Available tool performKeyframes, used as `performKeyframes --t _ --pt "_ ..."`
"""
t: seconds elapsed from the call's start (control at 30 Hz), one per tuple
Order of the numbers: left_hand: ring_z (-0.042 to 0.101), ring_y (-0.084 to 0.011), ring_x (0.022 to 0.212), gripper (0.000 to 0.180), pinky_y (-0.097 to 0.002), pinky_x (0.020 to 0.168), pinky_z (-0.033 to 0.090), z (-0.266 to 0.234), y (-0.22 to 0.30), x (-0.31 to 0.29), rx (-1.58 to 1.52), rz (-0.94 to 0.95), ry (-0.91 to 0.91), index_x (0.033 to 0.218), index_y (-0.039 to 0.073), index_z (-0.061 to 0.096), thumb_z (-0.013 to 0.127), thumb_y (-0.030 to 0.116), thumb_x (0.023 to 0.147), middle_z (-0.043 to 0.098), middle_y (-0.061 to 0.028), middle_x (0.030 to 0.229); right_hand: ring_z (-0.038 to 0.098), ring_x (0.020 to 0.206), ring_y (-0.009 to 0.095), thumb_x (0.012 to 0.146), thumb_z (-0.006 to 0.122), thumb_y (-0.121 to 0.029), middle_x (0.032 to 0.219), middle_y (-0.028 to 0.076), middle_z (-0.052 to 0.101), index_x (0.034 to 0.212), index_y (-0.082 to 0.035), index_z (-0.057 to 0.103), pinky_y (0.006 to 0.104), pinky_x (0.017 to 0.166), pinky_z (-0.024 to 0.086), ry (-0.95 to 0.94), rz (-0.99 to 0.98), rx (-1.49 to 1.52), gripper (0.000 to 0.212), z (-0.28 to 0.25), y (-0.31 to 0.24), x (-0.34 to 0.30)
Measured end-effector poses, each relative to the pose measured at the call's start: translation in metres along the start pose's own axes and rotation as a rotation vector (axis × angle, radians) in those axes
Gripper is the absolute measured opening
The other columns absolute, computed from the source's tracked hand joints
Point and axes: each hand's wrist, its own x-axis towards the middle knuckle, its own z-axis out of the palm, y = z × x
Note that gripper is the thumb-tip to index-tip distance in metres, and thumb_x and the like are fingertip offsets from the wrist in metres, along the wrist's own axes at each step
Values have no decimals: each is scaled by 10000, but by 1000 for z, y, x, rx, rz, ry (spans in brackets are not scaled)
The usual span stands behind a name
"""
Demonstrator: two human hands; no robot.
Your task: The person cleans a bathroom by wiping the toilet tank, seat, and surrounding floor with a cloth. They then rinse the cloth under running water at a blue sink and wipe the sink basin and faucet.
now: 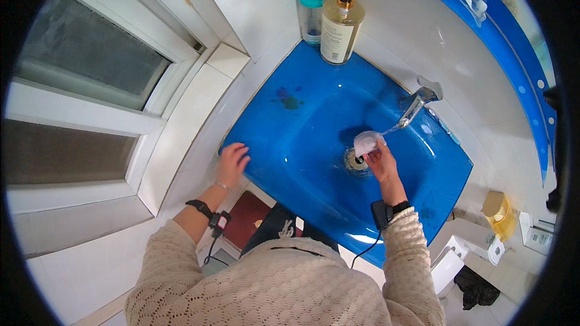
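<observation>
My right hand point(382, 168) pinches a pale whitish, rounded pad-like thing point(367, 143) over the blue sink point(308, 139). I cannot make out its exact kind. It sits just below the chrome faucet point(417, 105), and a thin stream of water comes down onto or beside it. Partly behind the hand and the pad lies the drain point(356, 163). At the sink's left front edge, my left hand point(232, 165) rests with fingers loosely bent and apart, and nothing shows in it.
On the sink's back corner stand a pump bottle point(342, 30) and a clear container with a teal lid point(312, 15). A toothbrush-like item point(444, 124) lies right of the faucet. A window point(90, 84) is at left; a yellow bottle point(500, 220) is at right.
</observation>
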Motion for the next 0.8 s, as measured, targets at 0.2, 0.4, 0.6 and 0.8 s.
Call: performKeyframes --t 0.2,0.4,0.6,0.8 --pt "610 -301 881 99 -382 775 508 -10 -8 15 -25 -12 23 845 44 697 690 137 811 642 -120 942 548 1042 246 936 607 -239 1096 77 548 1182 -105 515 424 882 501 7 -35 7 295 4 6 0" --pt "620 -319 854 115 -390 751 516 -10 -15 24 30 -54 -126 861 36 693 668 143 827 644 -129 946 554 1041 239 942 598 -244 1117 82 542 1197 -93 501 399 874 511 1 -34 -21 311 12 11 -3" --pt "616 -324 842 127 -403 752 515 -11 -2 34 55 -86 -110 839 36 690 646 155 843 643 -128 937 554 1080 248 934 610 -276 1176 102 557 1242 -92 485 375 884 502 -34 -55 -66 379 5 18 -3" --pt "616 -335 847 145 -419 740 518 -8 -12 21 79 -9 -98 837 50 691 630 180 861 643 -140 928 559 1077 247 934 607 -270 1168 102 561 1248 -91 484 390 909 485 -23 -62 -127 382 16 18 -5"
